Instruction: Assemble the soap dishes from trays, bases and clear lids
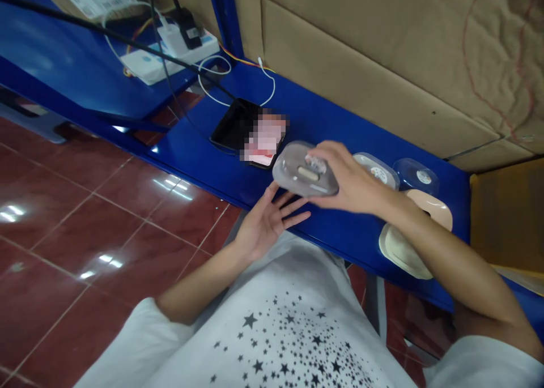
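Note:
My right hand (346, 178) is closed around the end of a grey rounded plastic box (297, 170), holding it above the blue shelf. The box looks glossy and partly see-through, with a small cream oval piece in its middle and a pale sticker near my fingers. My left hand (270, 224) is open just below the box, palm up and fingers spread. Its fingertips come close to the box's lower edge; whether they touch it I cannot tell. Beyond my right forearm lie a white box (374, 170) and a clear lid (416, 174), both with round stickers.
A peach piece (442, 209) and a cream piece (402, 249) lie partly under my right forearm. On the blue shelf (187, 156) rests a phone (266, 139) in a black case. Cables run to a white power strip (170, 56). Cardboard (361, 59) lines the back.

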A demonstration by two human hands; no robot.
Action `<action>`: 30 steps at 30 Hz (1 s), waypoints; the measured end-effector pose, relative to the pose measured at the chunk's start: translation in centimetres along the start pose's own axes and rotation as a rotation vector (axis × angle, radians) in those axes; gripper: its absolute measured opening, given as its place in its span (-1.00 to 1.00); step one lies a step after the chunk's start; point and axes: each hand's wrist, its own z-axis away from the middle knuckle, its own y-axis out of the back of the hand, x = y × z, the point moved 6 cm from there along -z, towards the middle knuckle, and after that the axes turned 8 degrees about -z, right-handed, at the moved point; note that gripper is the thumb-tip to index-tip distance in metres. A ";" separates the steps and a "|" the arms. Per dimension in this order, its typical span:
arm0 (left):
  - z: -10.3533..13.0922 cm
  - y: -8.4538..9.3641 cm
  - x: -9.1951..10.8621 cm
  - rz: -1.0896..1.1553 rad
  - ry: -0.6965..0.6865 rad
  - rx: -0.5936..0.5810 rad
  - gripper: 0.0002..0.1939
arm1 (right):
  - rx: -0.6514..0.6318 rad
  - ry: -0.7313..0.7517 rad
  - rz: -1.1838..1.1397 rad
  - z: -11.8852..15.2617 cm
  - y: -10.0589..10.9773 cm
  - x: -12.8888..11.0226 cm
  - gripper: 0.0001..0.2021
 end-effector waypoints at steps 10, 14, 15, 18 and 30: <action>0.1 -0.2 0.4 -0.088 -0.026 -0.047 -0.67 | -0.085 -0.199 0.102 -3.7 1.7 8.4 -0.01; 0.1 -0.2 0.2 -0.098 -0.018 -0.058 -0.75 | -0.034 -0.215 0.073 -1.4 4.5 7.1 0.11; 0.1 -0.1 0.2 -0.098 -0.015 -0.062 -0.76 | 0.011 -0.227 0.063 0.0 6.1 7.0 0.04; 0.1 0.0 0.0 -0.094 0.000 -0.076 -0.79 | 0.172 -0.329 0.043 6.4 10.9 7.7 -0.27; 1.4 -1.9 -3.1 -0.172 0.190 -0.219 -0.81 | 0.258 -0.427 0.274 26.1 1.3 -2.9 -0.68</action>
